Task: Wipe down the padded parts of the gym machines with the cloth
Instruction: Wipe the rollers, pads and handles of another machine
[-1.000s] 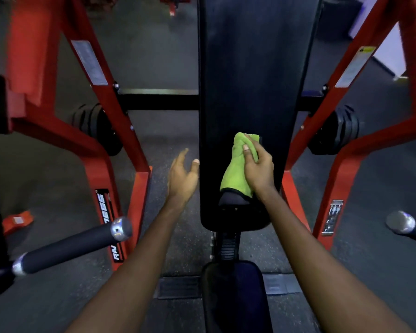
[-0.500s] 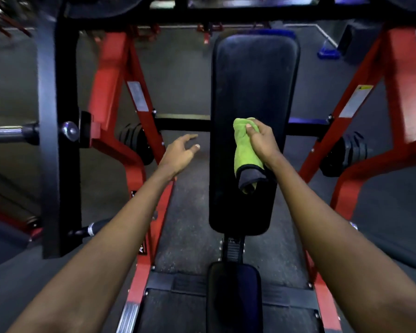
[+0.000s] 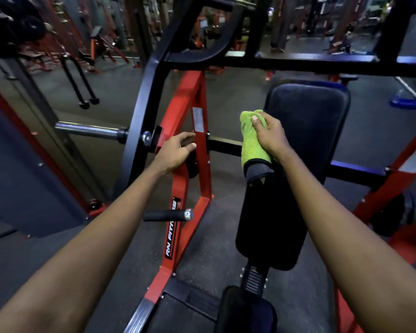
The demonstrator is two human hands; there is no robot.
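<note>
A long black padded backrest (image 3: 310, 131) of a red and black gym machine runs away from me at centre right. My right hand (image 3: 269, 135) grips a folded green cloth (image 3: 251, 145) with a dark grey edge and holds it against the pad's left side, about halfway up. My left hand (image 3: 174, 150) hovers in front of the red frame upright (image 3: 192, 169), fingers loosely spread and holding nothing. A smaller black seat pad (image 3: 245, 313) sits below the backrest at the bottom of the view.
A black-gripped handle (image 3: 166, 215) with a chrome end sticks out at lower left. A chrome weight peg (image 3: 89, 130) juts left from the black frame (image 3: 142, 109). Weight plates (image 3: 394, 215) hang at right. More red machines stand behind on the dark rubber floor (image 3: 214, 234).
My right hand has slid the cloth up the backrest toward its upper half. My view has lifted and swung left, showing the pad's top and the black frame. My left hand has stayed empty.
</note>
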